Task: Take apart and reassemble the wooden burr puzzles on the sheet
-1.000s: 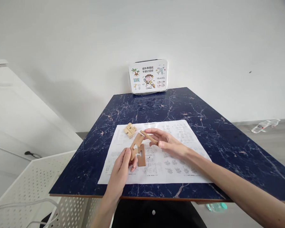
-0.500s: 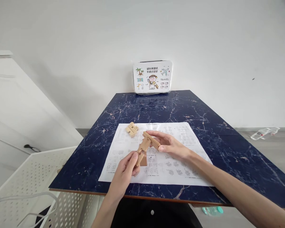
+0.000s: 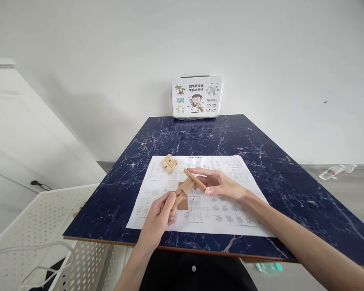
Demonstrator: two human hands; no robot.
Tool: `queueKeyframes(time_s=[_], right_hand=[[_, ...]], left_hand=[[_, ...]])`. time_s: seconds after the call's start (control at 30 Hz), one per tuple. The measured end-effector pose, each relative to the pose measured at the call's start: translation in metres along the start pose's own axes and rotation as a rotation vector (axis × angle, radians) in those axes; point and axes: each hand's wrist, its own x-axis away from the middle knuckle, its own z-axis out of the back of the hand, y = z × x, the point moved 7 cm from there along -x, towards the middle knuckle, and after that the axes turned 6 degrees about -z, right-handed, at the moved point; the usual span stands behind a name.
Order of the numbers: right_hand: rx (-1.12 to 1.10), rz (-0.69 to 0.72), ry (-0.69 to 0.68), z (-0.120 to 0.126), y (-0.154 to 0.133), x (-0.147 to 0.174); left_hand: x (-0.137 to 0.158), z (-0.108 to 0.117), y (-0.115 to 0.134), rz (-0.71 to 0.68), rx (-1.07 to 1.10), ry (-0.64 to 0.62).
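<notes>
Between thumb and fingers, my left hand point(image 3: 162, 210) pinches the near end of a notched wooden puzzle piece point(image 3: 185, 186), which slants up over the paper. My right hand point(image 3: 220, 184) grips a second wooden puzzle piece point(image 3: 197, 181) by its two ends, fingers at the far end and thumb at the near one. The two pieces meet crosswise; whether they interlock I cannot tell. Under them a brown rectangle point(image 3: 183, 203) shows on the printed instruction sheet point(image 3: 200, 226). A small cluster of wooden puzzle pieces point(image 3: 169, 164) lies near the sheet's upper left.
The sheet lies on a dark blue marbled table point(image 3: 133, 161). A white cartoon-printed case point(image 3: 197, 97) stands at the back against the wall. A white perforated basket point(image 3: 87, 258) with a cable point(image 3: 48, 246) is at the left, and plastic bottles point(image 3: 336, 171) lie on the floor.
The held pieces have turned: the left one lies at a flatter slant, and the right one now shows its narrow edge. Both hands keep their grip.
</notes>
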Motion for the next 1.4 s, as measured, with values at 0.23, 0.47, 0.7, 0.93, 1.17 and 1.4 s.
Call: queueKeyframes(time_s=[0.23,0.47,0.7,0.93,1.17,1.4], right_hand=[[0.056,0.002,0.020,0.003,-0.001,0.002],[0.111,0.029,-0.003,0.003,-0.006,0.005],[0.192,0.059,0.003,0.000,-0.010,0.006],[0.186,0.078,0.010,0.005,-0.006,0.006],[0.171,0.033,-0.097,-0.009,-0.006,0.006],[0.095,-0.007,-0.127,-0.025,-0.003,0.000]], left_hand=[[0.000,0.000,0.001,0.018,0.019,-0.023],[0.001,-0.003,0.002,0.029,-0.008,-0.048],[0.003,-0.004,0.002,0.038,-0.048,-0.065],[0.003,-0.006,0.001,0.017,-0.039,-0.082],[0.003,-0.011,0.003,0.039,-0.093,-0.124],[0.001,-0.013,0.002,0.027,-0.058,-0.127]])
